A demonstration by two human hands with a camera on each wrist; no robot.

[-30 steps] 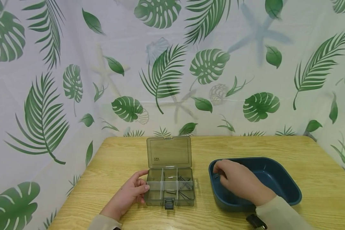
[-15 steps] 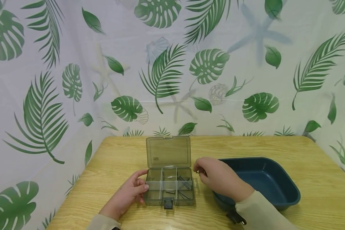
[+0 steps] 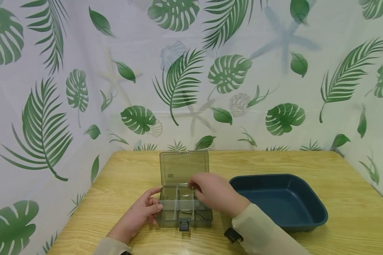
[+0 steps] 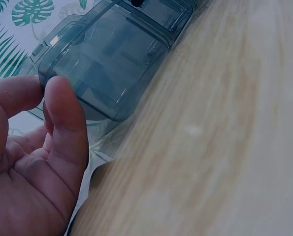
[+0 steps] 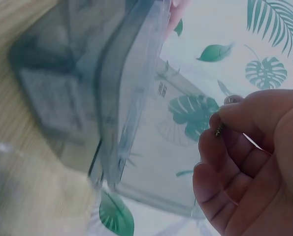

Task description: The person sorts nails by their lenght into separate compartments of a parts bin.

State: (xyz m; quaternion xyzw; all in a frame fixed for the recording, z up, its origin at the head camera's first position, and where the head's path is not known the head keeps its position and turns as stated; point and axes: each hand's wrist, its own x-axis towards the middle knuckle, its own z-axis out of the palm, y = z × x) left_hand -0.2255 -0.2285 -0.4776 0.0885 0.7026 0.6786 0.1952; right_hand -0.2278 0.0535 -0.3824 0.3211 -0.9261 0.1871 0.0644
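A grey see-through compartment box [image 3: 167,222] stands on the table with its lid [image 3: 178,166] raised at the back. My left hand [image 3: 140,214] holds the box's left side, thumb on the rim. Over the back compartments is my right hand [image 3: 215,194]. Between its thumb and index finger it pinches a small metal screw [image 5: 219,130], whose threaded tip shows in the right wrist view. Several long thin metal fasteners [image 3: 201,215] lie in the front right compartment, and another fastener [image 3: 186,212] is in the front middle one. My right hand partly hides the back right compartment.
A dark blue basin [image 3: 284,207] stands to the right of the box, behind my right forearm. The wooden table [image 3: 131,170] meets a leaf-patterned curtain [image 3: 242,134] along its back edge.
My right hand has come out of the blue basin and moved left to the box, pinching the screw. My left hand keeps its hold on the box.
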